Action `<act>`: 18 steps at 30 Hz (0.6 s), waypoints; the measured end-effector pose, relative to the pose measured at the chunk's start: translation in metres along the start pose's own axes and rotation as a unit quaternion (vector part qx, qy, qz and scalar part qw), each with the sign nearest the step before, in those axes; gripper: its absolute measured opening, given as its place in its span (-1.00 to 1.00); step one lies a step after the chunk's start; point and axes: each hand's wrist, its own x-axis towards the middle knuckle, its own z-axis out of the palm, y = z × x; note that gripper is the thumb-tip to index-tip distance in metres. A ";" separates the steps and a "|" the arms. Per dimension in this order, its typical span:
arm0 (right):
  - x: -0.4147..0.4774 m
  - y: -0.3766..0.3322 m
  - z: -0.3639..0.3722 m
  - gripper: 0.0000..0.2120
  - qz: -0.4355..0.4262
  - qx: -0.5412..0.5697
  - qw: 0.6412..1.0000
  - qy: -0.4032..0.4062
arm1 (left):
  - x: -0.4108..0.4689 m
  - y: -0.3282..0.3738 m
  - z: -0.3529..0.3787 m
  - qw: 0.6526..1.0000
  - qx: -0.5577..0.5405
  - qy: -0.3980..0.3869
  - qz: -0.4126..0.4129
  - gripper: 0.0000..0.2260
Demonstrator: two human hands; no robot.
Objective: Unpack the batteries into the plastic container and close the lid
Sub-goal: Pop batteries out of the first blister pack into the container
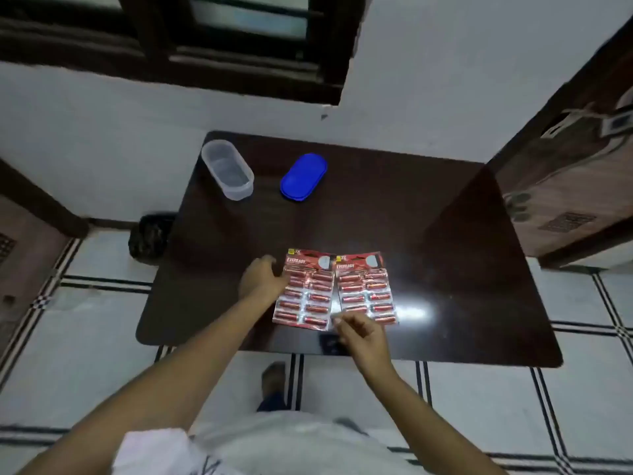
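Head view: two red Eveready battery blister packs (334, 289) lie side by side on the dark tabletop (428, 234). Left hand (262, 277) presses the left pack's edge, fingers curled; right hand (363, 334) pinches its near corner. Beyond the packs stand the open clear plastic container (227, 169) and, apart, its blue lid (303, 177).

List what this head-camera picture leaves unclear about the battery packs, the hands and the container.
- Left battery pack: its left edge is covered by the left hand; grip unclear.
- Right battery pack: near corner hidden by the right hand; whether the fingertips pinch it is blurred.
- Small print on both packs: too small.
- Clear plastic container: looks empty, but glare blurs its floor.
- Blue lid: underside hidden.
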 end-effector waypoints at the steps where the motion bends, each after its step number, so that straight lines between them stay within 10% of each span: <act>1: 0.015 0.003 0.008 -0.91 0.004 -0.024 1.000 0.015 | 0.005 -0.003 0.005 0.999 -0.038 -0.020 -0.033 -0.49; 7: 0.065 -0.008 0.040 -0.68 0.060 -0.071 0.994 0.059 | 0.004 0.007 0.022 0.940 -0.287 -0.067 -0.174 -0.82; 18: 0.107 -0.012 0.042 -0.55 0.143 -0.120 0.980 0.062 | 0.014 0.019 0.035 0.959 -0.218 -0.035 -0.179 -0.60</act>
